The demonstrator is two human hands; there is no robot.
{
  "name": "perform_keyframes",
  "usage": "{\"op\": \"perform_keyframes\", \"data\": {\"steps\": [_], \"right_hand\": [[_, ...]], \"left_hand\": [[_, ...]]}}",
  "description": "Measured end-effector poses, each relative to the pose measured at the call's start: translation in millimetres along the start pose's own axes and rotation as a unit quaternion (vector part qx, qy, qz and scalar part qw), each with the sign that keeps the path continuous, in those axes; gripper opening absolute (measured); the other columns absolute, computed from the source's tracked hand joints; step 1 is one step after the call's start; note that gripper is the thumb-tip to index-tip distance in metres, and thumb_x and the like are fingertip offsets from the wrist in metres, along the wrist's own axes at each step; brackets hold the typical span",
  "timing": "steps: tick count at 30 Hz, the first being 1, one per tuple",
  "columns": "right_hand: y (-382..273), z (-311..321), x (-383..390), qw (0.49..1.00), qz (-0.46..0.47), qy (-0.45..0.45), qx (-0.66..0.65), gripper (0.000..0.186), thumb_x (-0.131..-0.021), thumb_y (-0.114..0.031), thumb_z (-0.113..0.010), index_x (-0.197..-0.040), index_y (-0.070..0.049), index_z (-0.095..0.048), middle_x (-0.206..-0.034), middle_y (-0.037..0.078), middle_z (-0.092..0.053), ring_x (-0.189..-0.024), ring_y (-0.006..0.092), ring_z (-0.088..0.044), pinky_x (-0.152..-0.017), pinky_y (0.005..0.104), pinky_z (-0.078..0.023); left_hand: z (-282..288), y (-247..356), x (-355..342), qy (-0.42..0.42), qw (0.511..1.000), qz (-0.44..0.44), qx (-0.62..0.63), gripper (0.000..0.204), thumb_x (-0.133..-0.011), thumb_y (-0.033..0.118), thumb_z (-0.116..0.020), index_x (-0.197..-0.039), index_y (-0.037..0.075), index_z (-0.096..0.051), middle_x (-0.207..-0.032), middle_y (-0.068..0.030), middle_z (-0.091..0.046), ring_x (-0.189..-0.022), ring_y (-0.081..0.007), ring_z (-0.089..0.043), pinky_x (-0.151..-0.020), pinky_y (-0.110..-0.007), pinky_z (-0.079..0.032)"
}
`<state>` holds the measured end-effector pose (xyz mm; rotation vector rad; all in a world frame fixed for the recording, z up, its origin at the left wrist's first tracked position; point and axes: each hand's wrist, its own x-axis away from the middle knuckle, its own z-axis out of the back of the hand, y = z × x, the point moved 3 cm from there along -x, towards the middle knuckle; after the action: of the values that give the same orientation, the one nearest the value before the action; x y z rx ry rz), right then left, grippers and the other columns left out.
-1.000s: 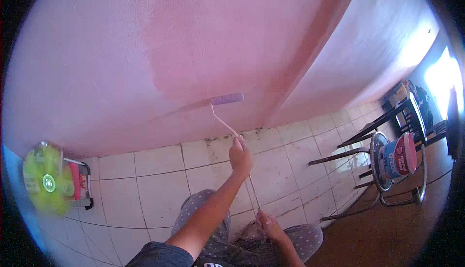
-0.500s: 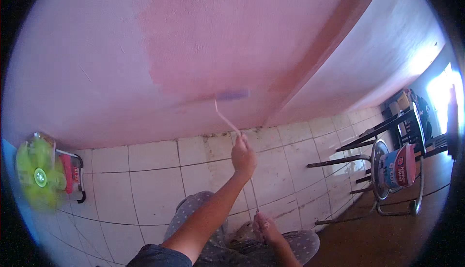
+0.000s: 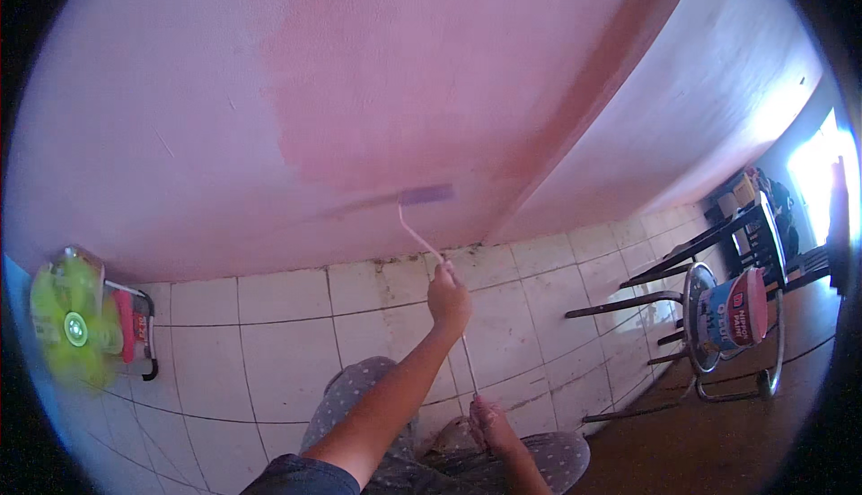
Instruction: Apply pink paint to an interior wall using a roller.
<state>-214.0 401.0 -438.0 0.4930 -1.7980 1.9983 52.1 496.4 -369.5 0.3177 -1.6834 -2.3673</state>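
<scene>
A paint roller (image 3: 427, 194) with a purplish sleeve lies against the lower part of the pink wall (image 3: 404, 64). Its pale bent rod runs down toward me into a long thin handle (image 3: 470, 365). My left hand (image 3: 449, 302) is wrapped around the handle just below the bend. Lower down, close to my knees, my right hand (image 3: 489, 425) grips the same handle near its end. A deeper pink patch covers the wall above the roller, with a paler area to its left.
A spinning green fan (image 3: 75, 329) stands at the left by the wall. On the right, a paint bucket (image 3: 734, 314) sits on a metal stool (image 3: 699, 351), with a dark chair (image 3: 763, 235) behind it. Stained white tiles (image 3: 278, 302) form the floor.
The roller has moved slightly down the wall toward the floor. My left hand has come down a little with the handle; my right hand keeps its hold, almost unmoved.
</scene>
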Motion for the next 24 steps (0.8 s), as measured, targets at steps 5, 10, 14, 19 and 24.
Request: {"op": "perform_keyframes", "data": {"steps": [5,10,14,19,24], "right_hand": [[-35.4,-25.5,7.1,0.999,-0.029,-0.014,-0.041,0.053,-0.091,-0.056,-0.041,-0.061,-0.012,-0.039,-0.052,0.000,-0.035,-0.039,0.0115,-0.030,-0.037,0.0287,-0.026],[-37.8,-9.8,0.2,0.991,0.128,0.024,0.024,0.053,-0.091,-0.056,-0.040,-0.061,-0.013,-0.039,-0.048,-0.001,-0.034,-0.035,0.0112,-0.028,-0.036,0.0282,-0.022],[-44.1,9.0,-5.2,0.993,0.026,-0.038,0.105,0.040,-0.098,-0.027,-0.039,-0.068,-0.001,-0.046,-0.056,0.003,-0.040,-0.051,0.0178,-0.044,-0.049,0.0376,-0.036],[-49.6,0.4,1.9,0.982,-0.136,-0.023,-0.127,0.048,-0.096,-0.042,-0.035,-0.063,-0.008,-0.040,-0.050,0.001,-0.035,-0.041,0.0146,-0.033,-0.040,0.0316,-0.026],[-34.8,-1.3,-0.7,0.997,-0.037,-0.023,-0.058,0.053,-0.094,-0.053,-0.033,-0.060,-0.013,-0.038,-0.045,0.000,-0.032,-0.033,0.0126,-0.027,-0.033,0.0289,-0.019]], "left_hand": [[13.9,-18.9,-10.3,0.017,1.000,0.019,-0.004,0.036,-0.097,0.029,-0.034,-0.100,0.000,-0.053,-0.071,-0.0232,-0.060,-0.071,-0.0425,-0.059,-0.061,-0.052,-0.043],[10.2,14.9,-12.2,0.016,0.999,-0.023,0.025,0.037,-0.097,0.029,-0.032,-0.098,-0.001,-0.053,-0.071,-0.0239,-0.059,-0.071,-0.0432,-0.059,-0.061,-0.051,-0.043],[-4.2,6.1,-13.7,0.012,1.000,-0.015,0.004,0.032,-0.096,0.025,-0.036,-0.095,-0.002,-0.053,-0.071,-0.0247,-0.059,-0.069,-0.0437,-0.058,-0.061,-0.052,-0.042],[-25.7,-31.9,-2.3,-0.003,0.999,0.035,0.041,0.036,-0.097,0.027,-0.035,-0.093,-0.003,-0.054,-0.075,-0.0246,-0.060,-0.076,-0.0433,-0.058,-0.066,-0.051,-0.042],[-25.4,-51.1,-5.7,0.005,0.999,0.015,0.047,0.038,-0.097,0.029,-0.036,-0.093,-0.003,-0.055,-0.075,-0.0239,-0.060,-0.076,-0.0425,-0.058,-0.067,-0.050,-0.042]]}}
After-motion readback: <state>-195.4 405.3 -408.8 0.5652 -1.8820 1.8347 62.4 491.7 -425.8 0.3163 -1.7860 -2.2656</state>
